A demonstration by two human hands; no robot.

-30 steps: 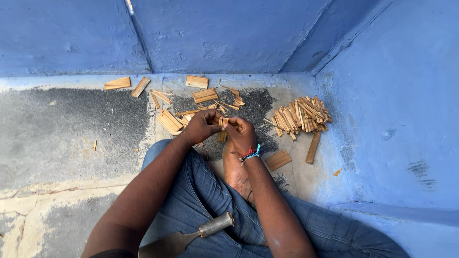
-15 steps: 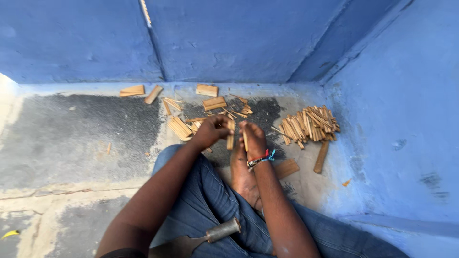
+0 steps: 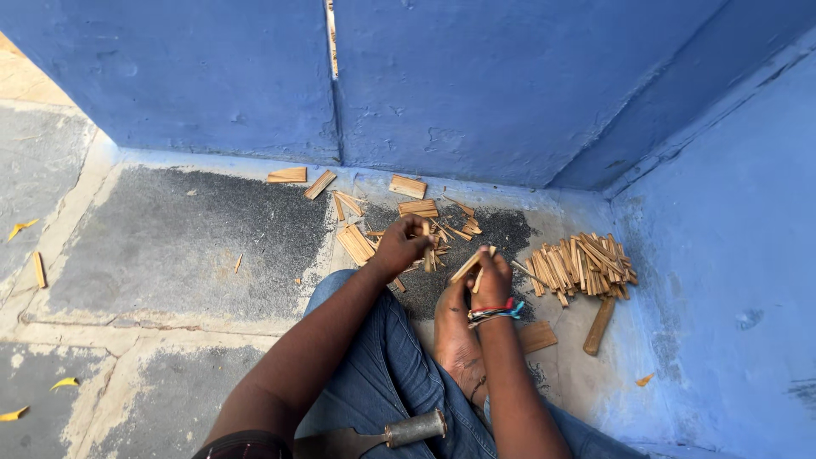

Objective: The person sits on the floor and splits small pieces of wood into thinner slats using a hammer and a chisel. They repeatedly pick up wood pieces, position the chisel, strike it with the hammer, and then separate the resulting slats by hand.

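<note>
Right hand (image 3: pixel 491 276) — closed around a few thin wooden sticks (image 3: pixel 469 263), which jut up and to the left from the fist; a half second ago it held them nearer the left hand, and the two hands have since drawn apart. A beaded bracelet (image 3: pixel 495 311) sits on its wrist.

Left hand (image 3: pixel 401 245) — fingers curled down on the scattered splints (image 3: pixel 432 253) on the floor, just left of the right hand; whether it grips one cannot be told.

Pile of split sticks (image 3: pixel 578 265) — heaped to the right, near the blue side wall (image 3: pixel 731 255); unchanged since the earlier frame.

Flat wood pieces (image 3: pixel 408 187) — several lying far from the person along the foot of the back wall (image 3: pixel 476 85), with one broader slat (image 3: pixel 355 245) just left of the left hand.

Single longer stick (image 3: pixel 598 326) — lying apart, near side of the pile.

Bare foot (image 3: pixel 456 340) — resting on the floor (image 3: pixel 187 246) under the right wrist.

Metal-handled tool (image 3: pixel 374 439) — lying across the jeans-clad lap at the near edge.
</note>
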